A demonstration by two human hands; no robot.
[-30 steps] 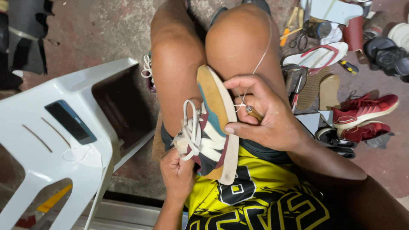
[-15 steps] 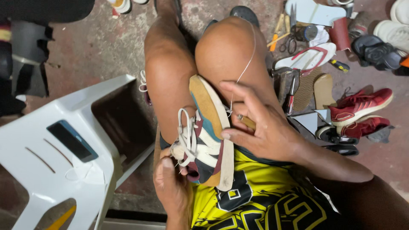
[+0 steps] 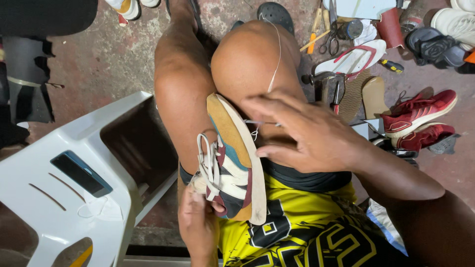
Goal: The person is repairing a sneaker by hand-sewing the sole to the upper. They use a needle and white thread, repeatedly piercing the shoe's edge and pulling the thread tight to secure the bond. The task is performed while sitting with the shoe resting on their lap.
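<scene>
Nearest us, at the bottom centre of the frame, our left hand (image 3: 198,225) cups the heel end of a multicoloured sneaker (image 3: 231,160), fingers curled shut around its upper. The sneaker stands on edge in mid-frame, wedged against our knees: suede-like panels in tan, teal, maroon and white, flat white laces (image 3: 207,158) looped loose on its left side, and a pale rubber sole edge curving down its right.

Just right of it, our right hand (image 3: 309,136) rests on the thigh, fingers spread and slack, thumb and forefinger pinching a thin metal needle (image 3: 257,122) at the sole's rim. A fine white thread (image 3: 277,54) runs from there up over the bare knee.

Below, a glossy yellow jersey (image 3: 302,232) with black print covers our lap.

At the left, a white moulded plastic chair (image 3: 64,173) lies tipped, smooth and hard, a dark phone (image 3: 81,174) flat on it.

Farther off, on the rough stained concrete floor (image 3: 114,54):
- a pair of red mesh sneakers (image 3: 420,116), right edge;
- a white flip-flop with red straps (image 3: 354,58), upper right;
- scissors (image 3: 329,42) and a yellow-handled tool (image 3: 314,34) beside it;
- black rubber sandals (image 3: 435,47), upper right corner.
</scene>
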